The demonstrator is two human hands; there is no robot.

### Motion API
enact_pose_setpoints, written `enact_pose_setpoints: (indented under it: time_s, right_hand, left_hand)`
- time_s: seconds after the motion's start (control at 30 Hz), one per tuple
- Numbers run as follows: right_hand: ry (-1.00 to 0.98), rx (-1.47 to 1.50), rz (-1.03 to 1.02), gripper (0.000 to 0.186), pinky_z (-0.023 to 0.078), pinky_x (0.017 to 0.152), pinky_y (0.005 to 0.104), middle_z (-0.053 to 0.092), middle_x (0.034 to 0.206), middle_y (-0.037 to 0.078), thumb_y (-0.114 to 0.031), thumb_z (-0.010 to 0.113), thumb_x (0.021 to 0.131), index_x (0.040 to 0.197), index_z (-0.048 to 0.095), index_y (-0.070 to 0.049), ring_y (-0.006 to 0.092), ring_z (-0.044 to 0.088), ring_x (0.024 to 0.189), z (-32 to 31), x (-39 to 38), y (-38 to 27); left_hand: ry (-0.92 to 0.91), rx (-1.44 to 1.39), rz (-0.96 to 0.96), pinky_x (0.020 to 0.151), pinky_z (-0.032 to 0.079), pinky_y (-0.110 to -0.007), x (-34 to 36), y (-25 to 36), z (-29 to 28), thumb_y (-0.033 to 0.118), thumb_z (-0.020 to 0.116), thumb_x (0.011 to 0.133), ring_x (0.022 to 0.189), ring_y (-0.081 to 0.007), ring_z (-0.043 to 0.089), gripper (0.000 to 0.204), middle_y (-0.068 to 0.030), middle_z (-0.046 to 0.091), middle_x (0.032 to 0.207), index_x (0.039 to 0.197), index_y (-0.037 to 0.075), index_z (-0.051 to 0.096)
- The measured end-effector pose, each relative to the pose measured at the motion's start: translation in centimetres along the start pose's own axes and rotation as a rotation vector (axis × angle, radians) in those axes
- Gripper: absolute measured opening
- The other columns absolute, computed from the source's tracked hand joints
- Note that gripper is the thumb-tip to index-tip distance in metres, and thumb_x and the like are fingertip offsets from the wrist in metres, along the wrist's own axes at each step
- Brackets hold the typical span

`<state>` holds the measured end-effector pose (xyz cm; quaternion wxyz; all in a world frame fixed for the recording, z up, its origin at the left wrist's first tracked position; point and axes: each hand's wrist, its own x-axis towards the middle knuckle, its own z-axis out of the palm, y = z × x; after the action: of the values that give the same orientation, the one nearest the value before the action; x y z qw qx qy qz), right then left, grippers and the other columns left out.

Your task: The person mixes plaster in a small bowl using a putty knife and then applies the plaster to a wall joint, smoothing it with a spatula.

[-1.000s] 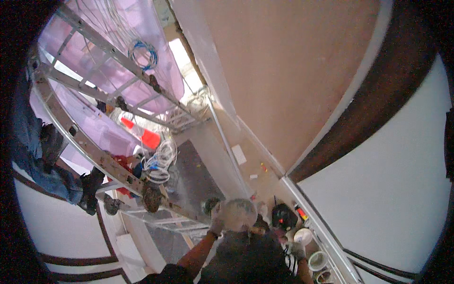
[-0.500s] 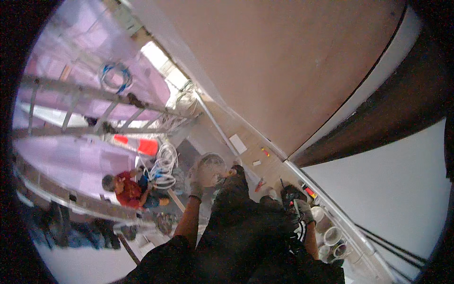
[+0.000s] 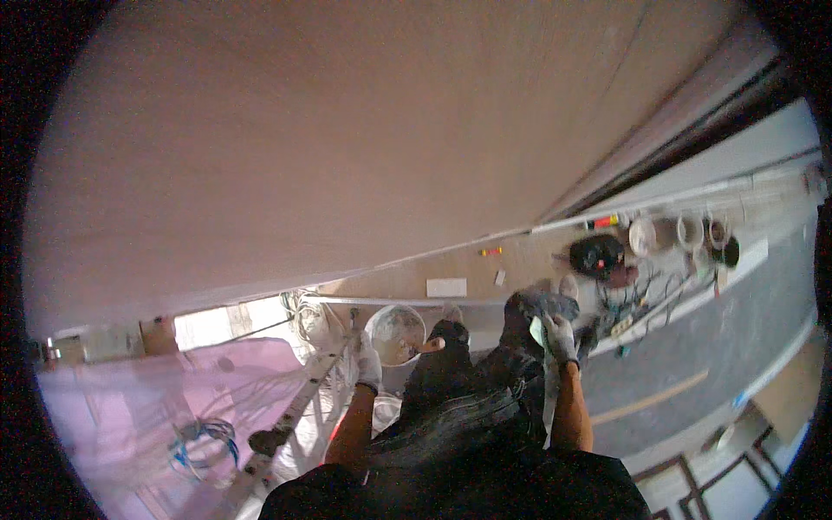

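L hand (image 3: 369, 368), gloved, grips bucket (image 3: 395, 334) rim at left, kept level. R hand (image 3: 559, 334) closed on a rag (image 3: 539, 329), prob. for wiping.

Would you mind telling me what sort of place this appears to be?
Probably an indoor renovation or plastering site: a metal scaffold frame, pink plastic sheeting, and white buckets along the floor. The gloved left hand holds a round white pan.

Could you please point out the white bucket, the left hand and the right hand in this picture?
white bucket (image 3: 395, 334): head view, on its inside.
left hand (image 3: 368, 368): head view, on the gloved back.
right hand (image 3: 559, 336): head view, on the gloved back.
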<state>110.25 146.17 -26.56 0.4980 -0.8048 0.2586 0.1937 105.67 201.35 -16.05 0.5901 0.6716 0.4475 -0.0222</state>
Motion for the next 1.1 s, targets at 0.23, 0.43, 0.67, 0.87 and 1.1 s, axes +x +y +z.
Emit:
enact_pose_setpoints:
  time_s: [0.23, 0.43, 0.67, 0.87, 1.1]
  right_hand:
    - [-0.271, 0.149, 0.141, 0.047, 0.053, 0.096, 0.0434, 0.077, 0.105, 0.018, -0.046, 0.064, 0.100, 0.117, 0.076, -0.003, 0.0367, 0.072, 0.103, 11.7, -8.6, -2.9]
    - [-0.436, 0.022, -0.030, 0.038, 0.052, 0.095, 0.0434, 0.076, 0.108, 0.019, -0.036, 0.060, 0.105, 0.117, 0.075, -0.003, 0.0370, 0.071, 0.105, 14.5, -4.4, -1.3]
    - [-0.480, 0.008, 0.089, 0.063, 0.054, 0.096, 0.0455, 0.077, 0.113, 0.022, -0.065, 0.054, 0.101, 0.125, 0.076, -0.011, 0.0381, 0.074, 0.108, 22.5, 4.0, 14.1]
    - [-0.325, -0.089, 0.072, 0.048, 0.056, 0.084, 0.0507, 0.077, 0.101, 0.021, -0.050, 0.055, 0.103, 0.110, 0.077, -0.008, 0.0415, 0.073, 0.094, 24.8, 16.4, 30.2]
    - [-0.079, -0.313, -0.118, 0.049, 0.056, 0.084, 0.0514, 0.074, 0.101, 0.026, -0.049, 0.059, 0.102, 0.110, 0.076, -0.004, 0.0446, 0.072, 0.095, 26.1, 29.9, 43.0]
  left_hand:
    - [-0.175, 0.269, 0.057, 0.105, 0.049, -0.037, 7.0, -6.2, -6.3, 0.034, 0.051, 0.113, 0.114, -0.0174, 0.061, 0.044, -0.0094, 0.072, 0.124, 0.134, -0.001, 0.067]
    - [-0.301, 0.539, 0.172, 0.103, 0.049, -0.036, 9.1, -11.2, 9.4, 0.034, 0.051, 0.113, 0.111, -0.0172, 0.062, 0.044, -0.0108, 0.073, 0.122, 0.134, -0.001, 0.067]
    - [-0.537, 0.447, 0.278, 0.097, 0.052, -0.034, 16.6, -26.3, 21.3, 0.027, 0.051, 0.113, 0.106, -0.0177, 0.064, 0.040, -0.0108, 0.073, 0.115, 0.132, -0.005, 0.066]
    - [-0.843, 0.308, 0.125, 0.100, 0.053, -0.036, 23.1, -39.6, 36.7, 0.024, 0.050, 0.112, 0.114, -0.0209, 0.067, 0.038, -0.0149, 0.074, 0.123, 0.133, -0.005, 0.065]
    - [-0.987, 0.467, 0.546, 0.102, 0.052, -0.039, 33.4, -52.3, 52.4, 0.017, 0.051, 0.110, 0.117, -0.0258, 0.068, 0.034, -0.0185, 0.073, 0.126, 0.134, -0.003, 0.064]
